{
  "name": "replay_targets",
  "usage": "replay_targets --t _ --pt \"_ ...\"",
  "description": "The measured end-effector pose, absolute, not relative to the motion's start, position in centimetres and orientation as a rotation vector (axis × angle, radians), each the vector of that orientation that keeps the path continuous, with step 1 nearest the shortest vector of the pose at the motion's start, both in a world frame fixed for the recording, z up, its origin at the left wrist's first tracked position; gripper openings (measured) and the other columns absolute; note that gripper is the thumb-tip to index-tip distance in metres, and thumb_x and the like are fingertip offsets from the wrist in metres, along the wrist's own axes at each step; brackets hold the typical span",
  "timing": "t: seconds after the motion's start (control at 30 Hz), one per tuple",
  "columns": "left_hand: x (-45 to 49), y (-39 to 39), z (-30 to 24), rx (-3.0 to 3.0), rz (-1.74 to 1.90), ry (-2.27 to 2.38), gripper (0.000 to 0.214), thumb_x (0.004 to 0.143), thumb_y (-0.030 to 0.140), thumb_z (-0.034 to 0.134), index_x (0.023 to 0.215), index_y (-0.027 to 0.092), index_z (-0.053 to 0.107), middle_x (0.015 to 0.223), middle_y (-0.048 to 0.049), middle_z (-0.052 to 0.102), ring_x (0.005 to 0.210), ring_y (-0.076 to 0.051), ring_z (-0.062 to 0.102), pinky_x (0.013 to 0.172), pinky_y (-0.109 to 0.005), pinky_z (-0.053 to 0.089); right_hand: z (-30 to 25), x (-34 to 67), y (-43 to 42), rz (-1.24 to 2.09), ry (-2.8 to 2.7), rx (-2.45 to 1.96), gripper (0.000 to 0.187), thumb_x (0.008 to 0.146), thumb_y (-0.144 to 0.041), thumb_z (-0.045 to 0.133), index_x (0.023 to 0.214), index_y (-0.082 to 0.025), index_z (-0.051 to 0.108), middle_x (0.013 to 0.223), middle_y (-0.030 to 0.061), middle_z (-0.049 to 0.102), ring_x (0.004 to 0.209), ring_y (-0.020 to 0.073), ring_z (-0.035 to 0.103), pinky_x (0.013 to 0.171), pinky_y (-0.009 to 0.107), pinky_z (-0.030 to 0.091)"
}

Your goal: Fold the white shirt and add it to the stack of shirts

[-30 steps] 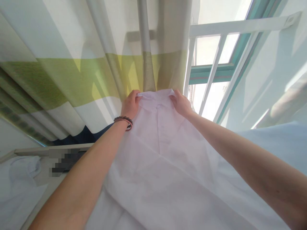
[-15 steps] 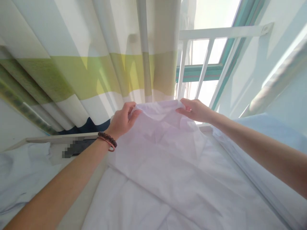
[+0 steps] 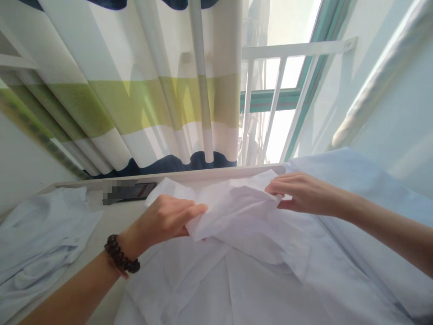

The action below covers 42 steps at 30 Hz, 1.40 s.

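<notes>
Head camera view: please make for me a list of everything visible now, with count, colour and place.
Shirt: 1, white, centre, pinched by both hands
Loose cloth: count unclear, white, left
Bluish cloth: count unclear, pale, right
Flat device: 1, dark, beyond left hand, partly pixelated
Bed-like surface: 1, off-white, under the fabrics
Curtain: 1, white-green-navy, upper left to centre
Railing: 1, white, upper right
Window frame: 1, teal, behind railing
Roll-like object: 1, pale, right, unclear
Beaded bracelet: 1, dark, left wrist
Left hand: 1, bare, centre-left
Right hand: 1, bare, centre-right
</notes>
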<state>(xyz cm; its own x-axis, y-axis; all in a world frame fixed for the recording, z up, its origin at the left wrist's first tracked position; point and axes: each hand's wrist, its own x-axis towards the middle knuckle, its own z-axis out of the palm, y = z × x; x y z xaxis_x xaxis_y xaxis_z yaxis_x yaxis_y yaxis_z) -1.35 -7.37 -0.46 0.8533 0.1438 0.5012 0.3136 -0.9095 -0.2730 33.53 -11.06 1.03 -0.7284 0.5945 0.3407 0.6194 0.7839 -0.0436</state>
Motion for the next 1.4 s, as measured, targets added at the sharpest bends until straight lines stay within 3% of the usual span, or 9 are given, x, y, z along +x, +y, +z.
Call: replay_targets --t 0.17,0.27,0.43,0.53,0.67,0.73,1.07,1.17,1.4 --pt "-1.2 -7.4 0.1 -2.578 -0.611 -0.355 0.027 0.088 0.008 0.042 0.105 0.02 0.06 0.07 -0.001 0.065 0.058 -0.013 0.059 0.054 -0.023 0.042 0.8 32.8 -11.0 0.001 -2.664 -0.949 0.018 0.086 -0.018 0.051 0.097 -0.021 0.065 0.082 0.0042 0.063 0.076 0.016 0.059 0.067 0.027 0.043" --pt "-1.8 -7.9 0.2 -2.596 -0.626 -0.332 0.03 0.092 0.014 0.039 0.112 0.019 0.059 0.086 -0.0065 0.069 0.072 -0.018 0.063 0.064 -0.028 0.048 0.3 32.8 -11.6 0.009 -2.651 -0.853 0.017 0.083 -0.013 0.051 0.088 -0.02 0.065 0.082 0.0045 0.06 0.074 0.0152 0.054 0.066 0.026 0.041" --pt "-2.6 -11.2 -2.5 -2.701 -0.553 -0.152 0.047 0.101 0.033 0.02 0.105 0.016 0.063 0.082 -0.0084 0.068 0.075 -0.02 0.062 0.068 -0.033 0.051 -3.0 32.7 -14.9 0.056 -2.76 -0.722 0.014 0.081 -0.014 0.056 0.093 -0.02 0.06 0.082 0.0044 0.059 0.074 0.0164 0.051 0.069 0.03 0.04" --pt "-2.2 -13.4 -5.2 -2.74 -0.596 -0.185 0.039 0.099 0.025 0.028 0.108 0.02 0.066 0.091 -0.0061 0.071 0.085 -0.02 0.064 0.078 -0.033 0.052 -5.6 32.0 -16.9 0.138 -2.831 -0.773 0.016 0.078 -0.015 0.056 0.093 -0.019 0.058 0.08 0.0036 0.059 0.073 0.0176 0.049 0.072 0.033 0.041" --pt "-1.1 -14.8 -7.1 -2.768 -0.583 -0.23 0.035 0.095 0.014 0.041 0.121 0.025 0.062 0.117 -0.0032 0.069 0.113 -0.02 0.06 0.099 -0.036 0.047 -7.0 31.0 -17.8 0.085 -2.809 -0.728 0.043 0.082 -0.02 0.053 0.124 -0.018 0.053 0.094 0.0076 0.062 0.079 0.0196 0.053 0.077 0.035 0.043" --pt "-0.8 -15.0 -6.9 -2.817 -0.546 -0.187 0.033 0.095 0.015 0.044 0.121 0.022 0.062 0.119 -0.0032 0.068 0.116 -0.019 0.058 0.102 -0.034 0.046 -6.8 30.8 -17.8 0.021 -2.791 -0.604 0.041 0.089 -0.018 0.043 0.13 -0.021 0.051 0.099 0.0084 0.065 0.081 0.019 0.055 0.079 0.035 0.043" --pt "-0.5 -16.5 -6.5 -2.981 -0.5 -0.253 0.03 0.093 0.029 0.052 0.122 0.028 0.061 0.123 0.0001 0.067 0.117 -0.018 0.058 0.11 -0.037 0.042 -6.6 31.6 -19.6 0.133 -2.879 -0.59 0.043 0.085 -0.017 0.049 0.127 -0.021 0.056 0.125 0.007 0.064 0.099 0.0215 0.06 0.089 0.036 0.046" --pt "-0.1 -17.1 -6.9 -2.939 -0.578 -0.247 0.029 0.092 0.021 0.055 0.119 0.026 0.064 0.111 0.0007 0.071 0.11 -0.018 0.061 0.109 -0.036 0.042 -7.0 31.0 -19.9 0.113 -2.821 -0.556 0.041 0.09 -0.017 0.049 0.13 -0.023 0.054 0.118 0.0061 0.067 0.095 0.0191 0.061 0.087 0.035 0.046" --pt "-0.1 -17.5 -7.7 -3.059 -0.585 -0.197 0.016 0.091 0.018 0.056 0.102 0.022 0.068 0.092 0.0008 0.074 0.087 -0.014 0.065 0.094 -0.029 0.051 -8.1 30.2 -20.6 0.286 -2.788 -0.53 0.025 0.097 -0.017 0.039 0.105 -0.018 0.063 0.087 0.0041 0.069 0.082 0.0168 0.057 0.074 0.033 0.043"
